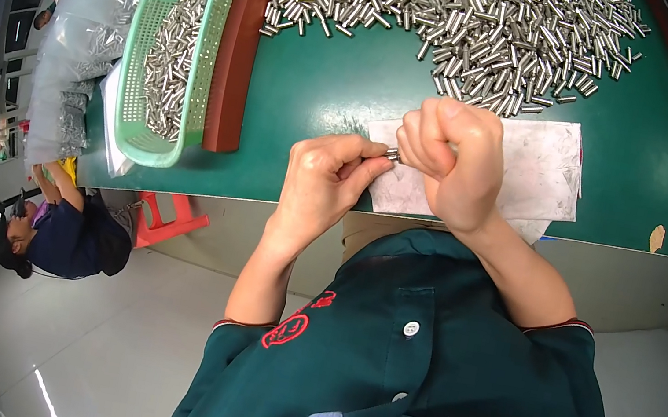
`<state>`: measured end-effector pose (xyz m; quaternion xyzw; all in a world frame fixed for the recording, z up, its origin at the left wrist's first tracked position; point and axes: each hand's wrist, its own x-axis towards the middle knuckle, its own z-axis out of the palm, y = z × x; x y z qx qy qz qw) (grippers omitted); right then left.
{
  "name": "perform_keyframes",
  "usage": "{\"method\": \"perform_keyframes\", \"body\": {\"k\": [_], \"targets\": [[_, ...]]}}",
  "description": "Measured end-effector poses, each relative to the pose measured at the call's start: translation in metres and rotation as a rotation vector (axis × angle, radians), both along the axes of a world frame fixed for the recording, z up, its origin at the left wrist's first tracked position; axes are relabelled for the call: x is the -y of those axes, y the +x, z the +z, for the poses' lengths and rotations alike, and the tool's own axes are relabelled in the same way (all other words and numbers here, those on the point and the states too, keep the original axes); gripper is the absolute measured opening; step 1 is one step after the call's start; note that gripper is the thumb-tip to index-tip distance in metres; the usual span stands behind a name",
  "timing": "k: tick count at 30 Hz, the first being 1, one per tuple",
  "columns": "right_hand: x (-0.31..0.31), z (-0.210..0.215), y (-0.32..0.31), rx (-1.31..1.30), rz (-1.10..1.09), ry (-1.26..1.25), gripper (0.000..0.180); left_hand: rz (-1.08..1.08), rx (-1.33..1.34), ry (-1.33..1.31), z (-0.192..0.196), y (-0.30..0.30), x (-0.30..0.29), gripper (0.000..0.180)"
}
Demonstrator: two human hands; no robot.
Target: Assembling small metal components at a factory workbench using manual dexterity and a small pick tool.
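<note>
Small metal pin (393,155): pinched between the fingertips of both hands, above the white sheet (536,177) at the table's near edge. Left hand (325,180): curled, thumb and forefinger gripping the pin's left end. Right hand (454,163): fisted, at 3 o'clock of the pin, clamping its other end. Heap of metal pins (466,17): at 12 o'clock on the green table (320,85). Green plastic basket (179,47): at 9 o'clock, part-filled with pins. Seated co-worker (61,236): at 8 o'clock.

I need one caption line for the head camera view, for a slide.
Two hands, left hand and right hand, hold a small metal pin above a green table with piled pins.
</note>
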<state>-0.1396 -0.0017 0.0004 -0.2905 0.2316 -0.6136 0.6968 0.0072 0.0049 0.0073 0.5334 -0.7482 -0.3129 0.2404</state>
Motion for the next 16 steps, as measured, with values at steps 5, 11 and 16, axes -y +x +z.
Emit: {"method": "perform_keyframes", "body": {"k": [5,11,16], "targets": [[-0.006,-0.003,0.006,-0.236,-0.112,-0.177,0.026,-0.016,-0.008,0.020,0.004,-0.001,0.002,0.010],[0.001,-0.006,-0.004,0.055,-0.004,0.010,0.038,-0.029,0.037,-0.068,-0.001,-0.001,-0.002,0.010],[0.006,-0.008,-0.009,0.138,-0.030,-0.013,0.038,-0.035,0.050,-0.117,0.000,-0.004,-0.003,0.010]]}}
